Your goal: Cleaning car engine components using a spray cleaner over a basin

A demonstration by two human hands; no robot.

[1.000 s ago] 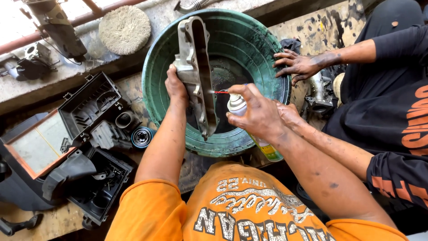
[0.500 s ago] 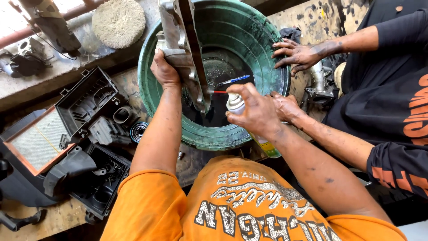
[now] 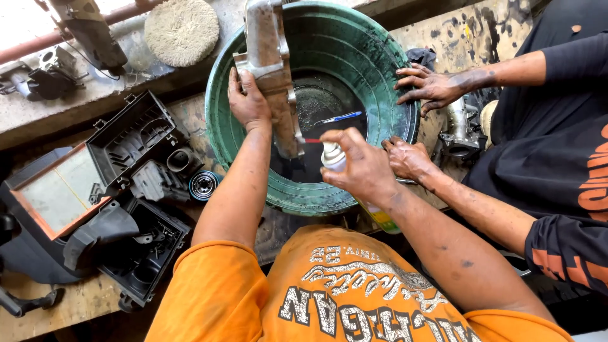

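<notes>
- Orange shirt (image 3: 342, 297) with pale lettering at 6 o'clock, nearest the camera; lettering not reproduced.
- Right hand (image 3: 361, 168) just right of centre, fingers clamped around a spray can (image 3: 335, 158); white cap upward, thin red nozzle tube pointing toward 9 o'clock; yellow-green lower body of the can showing below the wrist.
- Left hand (image 3: 248, 101) at 11 o'clock of centre, closed on the edge of a grey cast-metal part (image 3: 272, 69); part held upright, lower end down inside the basin, upper end cut by the top edge.
- Nozzle tip just beside the lower end of the metal part.
- Green round basin (image 3: 221, 139) at centre to 12 o'clock, inner wall ribbed, dark liquid on the bottom; a blue-handled brush (image 3: 339, 118) lying in the liquid.
- Co-worker's hands at 3 o'clock: one hand (image 3: 408, 158) resting against the basin rim, closed or open not discernible; other hand (image 3: 430, 85) spread flat, fingers apart, on the rim at 2 o'clock.
- Black plastic air-filter housing (image 3: 136, 136) at 9 o'clock, with a rectangular filter panel (image 3: 54, 193), pale face, orange border, beside it.
- Small round bearing-like part (image 3: 204, 185) between housing and basin.
- Round woolly pad (image 3: 182, 30) at 11 o'clock, farthest, on the concrete ledge.
</notes>
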